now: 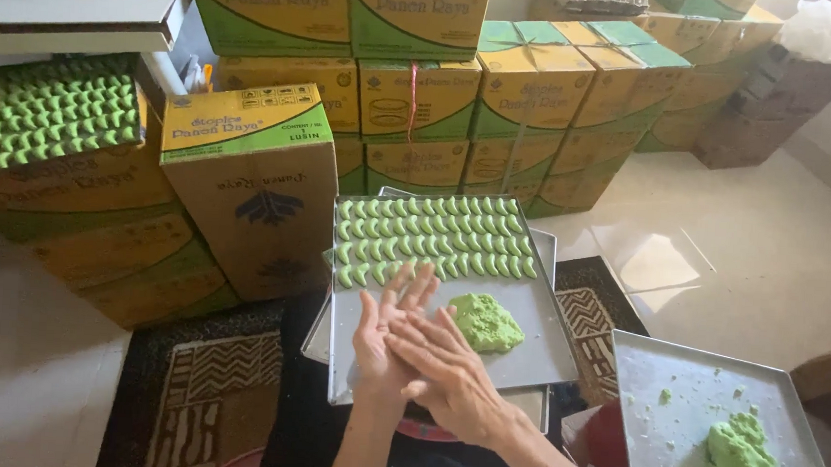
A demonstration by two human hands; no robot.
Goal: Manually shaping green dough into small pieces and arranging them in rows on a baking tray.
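Observation:
My left hand (pixel 384 329) is held flat, palm up, over the near part of a metal baking tray (pixel 542 349). My right hand (pixel 446 368) lies across it, palm pressed down on the left palm; whatever is between the palms is hidden. On the tray's far half lie several rows of small green crescent-shaped dough pieces (pixel 434 239). A lump of green dough (pixel 487 323) sits on the tray just right of my fingertips.
A second metal tray (pixel 671 417) at the lower right carries another green dough lump (pixel 745 464) and crumbs. Stacked yellow-and-green cardboard boxes (pixel 257 178) stand behind and to the left. A tray of green pieces (pixel 48 110) rests on boxes at left. A patterned rug (pixel 209 384) lies below.

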